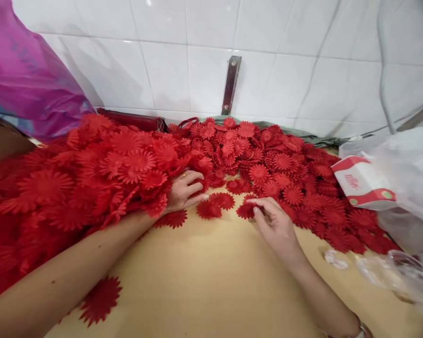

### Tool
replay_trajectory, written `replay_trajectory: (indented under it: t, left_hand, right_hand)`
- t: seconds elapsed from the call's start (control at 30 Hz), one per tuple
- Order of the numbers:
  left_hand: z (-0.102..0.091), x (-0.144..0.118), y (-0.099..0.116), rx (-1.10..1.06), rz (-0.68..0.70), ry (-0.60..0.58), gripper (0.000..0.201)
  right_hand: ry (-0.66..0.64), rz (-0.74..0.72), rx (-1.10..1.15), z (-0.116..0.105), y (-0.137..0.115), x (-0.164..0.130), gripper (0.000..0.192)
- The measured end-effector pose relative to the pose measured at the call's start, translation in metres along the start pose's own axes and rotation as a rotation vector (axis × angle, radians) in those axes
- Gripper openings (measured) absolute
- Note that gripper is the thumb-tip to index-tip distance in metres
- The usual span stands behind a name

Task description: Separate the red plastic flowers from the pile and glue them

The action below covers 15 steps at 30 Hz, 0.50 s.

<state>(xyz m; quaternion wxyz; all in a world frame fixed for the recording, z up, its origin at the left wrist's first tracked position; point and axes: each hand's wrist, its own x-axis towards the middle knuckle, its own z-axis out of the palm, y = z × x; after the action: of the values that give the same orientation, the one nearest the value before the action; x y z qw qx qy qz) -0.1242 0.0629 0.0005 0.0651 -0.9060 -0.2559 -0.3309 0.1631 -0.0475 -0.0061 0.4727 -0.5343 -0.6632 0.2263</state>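
- Head view, centre: the left hand rests with loosely curled fingers against the edge of the heap of red fabric flowers; whether it clasps any flower cannot be told.
- Centre right: the right hand pinches a single red flower between thumb and fingertips, low on the tan tabletop.
- Between the hands: two loose flowers lie flat.
- Lower left: one stray flower lies apart.
- Right edge: a red-and-white box sits against a clear plastic bag.
- Upper left: a purple bag stands against the white tiled wall.
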Motion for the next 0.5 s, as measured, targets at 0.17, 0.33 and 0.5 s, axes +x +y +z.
replay_trajectory:
  t: [0.17,0.33,0.5]
  left_hand:
    - [-0.011,0.016,0.043,-0.066,-0.171,-0.053,0.018]
    - [-0.026,0.044,0.100,-0.284,-0.433,-0.184,0.022]
    - [-0.014,0.060,0.160,-0.676,-0.642,-0.041,0.048]
  right_hand:
    - [0.109,0.177,0.183,-0.002,0.007,0.004,0.027]
    - [0.191,0.225,0.291,-0.006,0.004,0.008,0.030]
    - [0.322,0.183,0.247,-0.014,-0.008,0.005,0.029]
